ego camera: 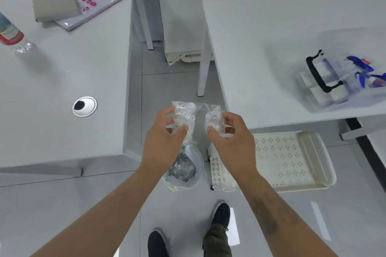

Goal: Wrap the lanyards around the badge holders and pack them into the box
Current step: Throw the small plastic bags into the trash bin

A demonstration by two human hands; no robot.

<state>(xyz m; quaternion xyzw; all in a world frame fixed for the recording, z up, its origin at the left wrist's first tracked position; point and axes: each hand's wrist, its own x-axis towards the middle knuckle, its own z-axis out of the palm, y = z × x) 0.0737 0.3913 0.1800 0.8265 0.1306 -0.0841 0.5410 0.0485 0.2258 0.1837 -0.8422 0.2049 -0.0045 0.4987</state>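
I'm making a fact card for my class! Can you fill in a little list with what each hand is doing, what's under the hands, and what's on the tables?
left hand: pinches one end of the crumpled clear plastic wrapper
right hand: pinches the other end of the same wrapper
below the hands: small bin on the floor, with crumpled wrapping inside
beside the bin: cream perforated tray on the floor
right table: clear box with black handle and blue lanyards, blurred
left table: water bottle, beige pad
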